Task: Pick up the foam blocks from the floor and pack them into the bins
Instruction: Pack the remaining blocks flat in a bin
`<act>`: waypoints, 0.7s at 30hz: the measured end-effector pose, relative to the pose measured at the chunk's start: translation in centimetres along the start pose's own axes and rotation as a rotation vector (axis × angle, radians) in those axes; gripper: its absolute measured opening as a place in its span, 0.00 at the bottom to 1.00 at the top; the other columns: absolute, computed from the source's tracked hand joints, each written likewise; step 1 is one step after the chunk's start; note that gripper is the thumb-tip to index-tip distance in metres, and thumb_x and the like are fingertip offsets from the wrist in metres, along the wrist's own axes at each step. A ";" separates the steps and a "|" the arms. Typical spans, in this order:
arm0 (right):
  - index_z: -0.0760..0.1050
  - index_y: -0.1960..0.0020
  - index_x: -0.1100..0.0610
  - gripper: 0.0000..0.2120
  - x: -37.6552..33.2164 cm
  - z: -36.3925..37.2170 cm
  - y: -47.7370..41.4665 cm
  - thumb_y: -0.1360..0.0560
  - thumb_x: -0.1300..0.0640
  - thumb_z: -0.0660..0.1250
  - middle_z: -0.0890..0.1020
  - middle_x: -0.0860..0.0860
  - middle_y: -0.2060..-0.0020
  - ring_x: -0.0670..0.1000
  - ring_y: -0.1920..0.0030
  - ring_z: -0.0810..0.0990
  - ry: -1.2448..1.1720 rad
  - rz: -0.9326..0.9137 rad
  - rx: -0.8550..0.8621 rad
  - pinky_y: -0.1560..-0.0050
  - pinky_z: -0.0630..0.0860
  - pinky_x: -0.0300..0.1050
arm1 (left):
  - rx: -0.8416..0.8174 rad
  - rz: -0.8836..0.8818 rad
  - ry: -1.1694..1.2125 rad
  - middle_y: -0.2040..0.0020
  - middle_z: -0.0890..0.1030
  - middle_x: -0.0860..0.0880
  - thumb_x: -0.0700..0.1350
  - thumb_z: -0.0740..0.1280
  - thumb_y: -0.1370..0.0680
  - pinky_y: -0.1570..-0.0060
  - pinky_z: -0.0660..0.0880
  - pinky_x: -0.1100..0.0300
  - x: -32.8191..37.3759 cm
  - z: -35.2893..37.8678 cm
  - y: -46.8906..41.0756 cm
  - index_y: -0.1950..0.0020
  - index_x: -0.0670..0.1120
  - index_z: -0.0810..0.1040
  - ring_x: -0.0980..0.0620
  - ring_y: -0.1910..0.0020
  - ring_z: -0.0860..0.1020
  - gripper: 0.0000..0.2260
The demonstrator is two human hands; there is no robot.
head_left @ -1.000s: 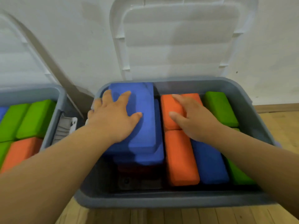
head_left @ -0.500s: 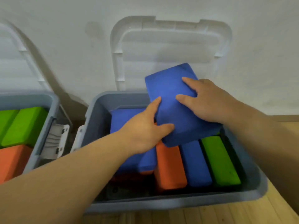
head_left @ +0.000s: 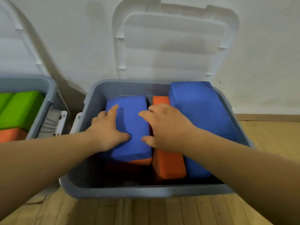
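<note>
A grey bin [head_left: 146, 192] stands open against the wall and holds foam blocks. Both my hands are on a blue block [head_left: 129, 127] lying at the bin's left. My left hand [head_left: 107, 129] has its index finger and thumb on top and its outer fingers curled over the block's left edge. My right hand [head_left: 164, 127] rests with fingers and thumb on the block's right edge. A second, larger blue block [head_left: 201, 114] lies tilted along the bin's right side. An orange block [head_left: 168, 164] sits between the two, and another orange one shows under the left blue block.
The bin's white lid [head_left: 175, 46] leans open against the wall. A second grey bin [head_left: 40, 88] at the left holds green blocks [head_left: 21, 109] and an orange block [head_left: 11, 134]. Wooden floor [head_left: 162, 211] runs in front and to the right.
The blue block that both hands held up half a second ago now lies along the bin's right side. Both hands have moved left onto the other blue block.
</note>
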State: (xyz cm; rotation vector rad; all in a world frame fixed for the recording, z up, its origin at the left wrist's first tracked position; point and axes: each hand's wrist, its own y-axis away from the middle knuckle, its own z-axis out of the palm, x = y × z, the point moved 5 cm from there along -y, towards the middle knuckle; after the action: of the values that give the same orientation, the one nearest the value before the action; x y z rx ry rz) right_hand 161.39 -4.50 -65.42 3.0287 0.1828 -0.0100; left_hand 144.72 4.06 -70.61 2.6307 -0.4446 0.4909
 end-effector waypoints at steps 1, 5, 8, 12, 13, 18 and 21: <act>0.61 0.21 0.48 0.39 -0.8 1.9 -0.2 0.27 0.34 0.64 0.75 0.56 0.35 0.61 0.33 0.71 0.064 -0.001 -0.113 0.31 0.67 0.57 | 0.024 -0.028 0.034 0.20 0.57 0.41 0.64 0.76 0.32 0.26 0.63 0.42 0.0 0.1 0.0 0.17 0.55 0.43 0.35 0.23 0.59 0.56; 0.44 0.17 0.43 0.42 -0.8 5.1 0.0 0.24 0.36 0.60 0.72 0.57 0.27 0.62 0.20 0.53 -0.035 0.114 -0.381 0.23 0.58 0.58 | 0.047 -0.122 0.122 0.21 0.56 0.41 0.63 0.76 0.31 0.28 0.64 0.43 -0.2 0.6 0.2 0.17 0.53 0.43 0.35 0.24 0.59 0.55; 0.46 0.17 0.43 0.43 -0.1 4.8 0.2 0.24 0.37 0.65 0.65 0.56 0.22 0.57 0.18 0.48 -0.084 0.138 -0.383 0.22 0.58 0.54 | 0.000 -0.185 0.217 0.25 0.64 0.41 0.61 0.78 0.32 0.33 0.70 0.46 -0.8 1.1 0.1 0.17 0.54 0.42 0.37 0.31 0.70 0.56; 0.46 0.16 0.43 0.48 -0.1 3.8 0.2 0.26 0.42 0.72 0.60 0.56 0.20 0.53 0.18 0.50 -0.270 0.201 -0.374 0.24 0.60 0.47 | -0.206 -0.116 0.330 0.35 0.73 0.47 0.52 0.79 0.28 0.50 0.75 0.56 -0.9 2.1 1.3 0.17 0.56 0.39 0.49 0.50 0.78 0.56; 0.49 0.16 0.43 0.47 -0.2 3.2 0.0 0.26 0.43 0.73 0.61 0.54 0.20 0.52 0.19 0.54 -0.343 0.216 -0.333 0.25 0.60 0.44 | -0.197 -0.104 0.349 0.30 0.72 0.47 0.52 0.80 0.29 0.47 0.74 0.55 -0.9 1.7 1.6 0.17 0.57 0.41 0.48 0.45 0.77 0.55; 0.68 0.27 0.36 0.35 1.6 -3.1 -1.0 0.33 0.31 0.68 0.73 0.48 0.31 0.49 0.35 0.75 -0.587 0.320 0.114 0.32 0.70 0.45 | 0.059 0.072 0.470 0.24 0.66 0.52 0.61 0.81 0.36 0.33 0.73 0.52 0.8 -4.2 3.1 0.18 0.63 0.51 0.51 0.32 0.72 0.55; 0.62 0.25 0.36 0.34 3.6 -6.8 0.2 0.29 0.32 0.66 0.71 0.50 0.30 0.52 0.33 0.73 -0.562 0.379 0.279 0.34 0.68 0.45 | 0.157 0.238 0.523 0.25 0.68 0.57 0.69 0.77 0.43 0.32 0.72 0.55 3.6 -6.6 4.1 0.20 0.66 0.54 0.54 0.31 0.73 0.55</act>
State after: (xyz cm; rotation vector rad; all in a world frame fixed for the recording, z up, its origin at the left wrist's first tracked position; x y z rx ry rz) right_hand 164.96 -3.52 -58.74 3.1166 -0.4722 -0.9053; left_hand 144.59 2.81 -62.14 2.4643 -0.5625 1.2936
